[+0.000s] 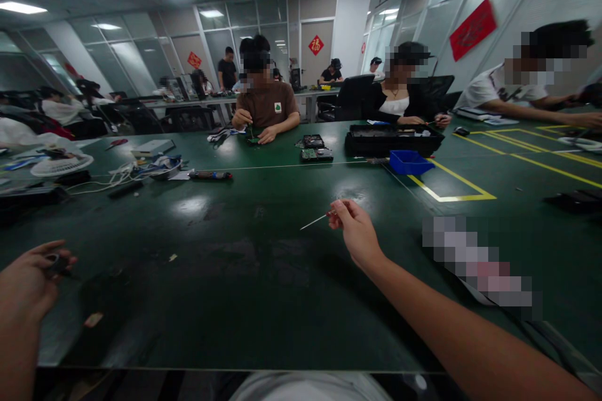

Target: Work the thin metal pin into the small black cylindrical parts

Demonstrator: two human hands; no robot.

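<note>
My right hand (356, 230) reaches out over the dark green table (263, 276), its fingers pinched on a thin screwdriver (316, 220) whose silvery shaft points left. At the lower left, my left hand (29, 282) is curled around a small dark ring-like part (56, 261) held between thumb and fingers. Both hands hover just above the tabletop, well apart from each other.
A blurred flat item (475, 263) lies right of my forearm. Farther off sit a blue bin (409, 163), a black tray (392, 140), circuit boards (316, 153), a dark tool (210, 175) and a white fan (61, 165). Several people work across the table.
</note>
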